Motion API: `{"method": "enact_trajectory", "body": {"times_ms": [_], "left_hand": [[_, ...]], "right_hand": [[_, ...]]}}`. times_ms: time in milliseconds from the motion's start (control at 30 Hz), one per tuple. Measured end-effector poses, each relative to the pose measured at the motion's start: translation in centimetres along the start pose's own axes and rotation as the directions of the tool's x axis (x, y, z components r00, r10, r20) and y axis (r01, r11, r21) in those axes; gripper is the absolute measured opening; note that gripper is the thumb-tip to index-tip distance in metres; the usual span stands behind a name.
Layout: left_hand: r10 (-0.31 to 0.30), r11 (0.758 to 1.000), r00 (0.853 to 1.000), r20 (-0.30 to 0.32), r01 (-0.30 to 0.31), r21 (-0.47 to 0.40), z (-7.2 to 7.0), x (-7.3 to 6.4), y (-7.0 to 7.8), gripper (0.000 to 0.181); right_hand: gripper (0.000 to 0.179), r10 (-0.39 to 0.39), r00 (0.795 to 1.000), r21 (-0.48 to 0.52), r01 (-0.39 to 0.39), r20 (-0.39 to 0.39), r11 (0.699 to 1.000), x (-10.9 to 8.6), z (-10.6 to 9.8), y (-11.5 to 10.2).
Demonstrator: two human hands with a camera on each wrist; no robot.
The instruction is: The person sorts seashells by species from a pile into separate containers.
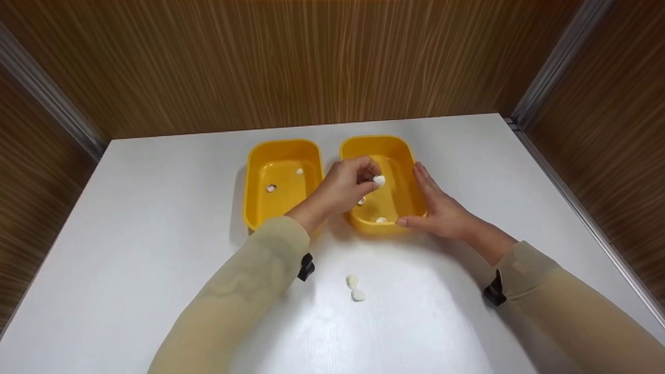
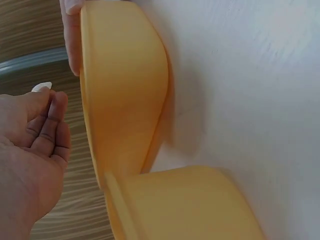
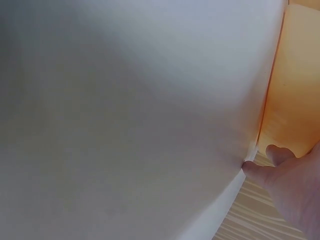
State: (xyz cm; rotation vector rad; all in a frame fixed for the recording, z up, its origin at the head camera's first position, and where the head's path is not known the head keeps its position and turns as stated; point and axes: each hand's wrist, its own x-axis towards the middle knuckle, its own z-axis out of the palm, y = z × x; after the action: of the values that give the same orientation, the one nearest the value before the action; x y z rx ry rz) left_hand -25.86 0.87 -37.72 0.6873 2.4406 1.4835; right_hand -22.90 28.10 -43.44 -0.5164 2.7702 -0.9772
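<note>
My left hand (image 1: 343, 184) pinches a small white seashell (image 1: 380, 180) between thumb and fingertips, above the right yellow tray (image 1: 400, 184). In the left wrist view the shell (image 2: 42, 86) looks ribbed and sticks out past the fingertips. Against the near right corner of that tray rests my right hand (image 1: 446, 213), its thumb along the front rim and its fingers, fairly straight, on the right side. Inside the right tray lie a shell (image 1: 361, 200) by the left wall and another shell (image 1: 381, 219) near the front. My left hand and wrist hide part of both trays.
A second yellow tray (image 1: 283, 202) stands to the left, with a dark-marked shell (image 1: 271, 188) and a white shell (image 1: 300, 171) inside. Two pale shells (image 1: 353, 281) lie on the white table (image 1: 156, 249) in front. Wood-grain panels (image 1: 311, 62) enclose the back and sides.
</note>
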Motion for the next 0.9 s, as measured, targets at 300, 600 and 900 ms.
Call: {"method": "enact_trajectory", "body": {"times_ms": [300,600,900], "left_hand": [[-0.003,0.999,1.000,-0.010,0.004,0.054,0.9,0.9,-0.7,0.017],[0.002,0.991,1.000,-0.017,0.001,0.134,1.3,0.7,-0.5,0.025],[0.093,0.989,0.995,0.024,-0.095,0.113,0.7,-1.9,0.8,0.019]], "right_hand": [[0.127,-0.017,1.000,0.002,0.017,-0.007,1.000,0.2,0.1,0.2],[0.127,-0.008,1.000,0.019,0.008,-0.006,1.000,0.2,0.1,0.1],[0.126,0.010,1.000,0.011,-0.010,-0.001,1.000,0.1,0.0,-0.1]]}}
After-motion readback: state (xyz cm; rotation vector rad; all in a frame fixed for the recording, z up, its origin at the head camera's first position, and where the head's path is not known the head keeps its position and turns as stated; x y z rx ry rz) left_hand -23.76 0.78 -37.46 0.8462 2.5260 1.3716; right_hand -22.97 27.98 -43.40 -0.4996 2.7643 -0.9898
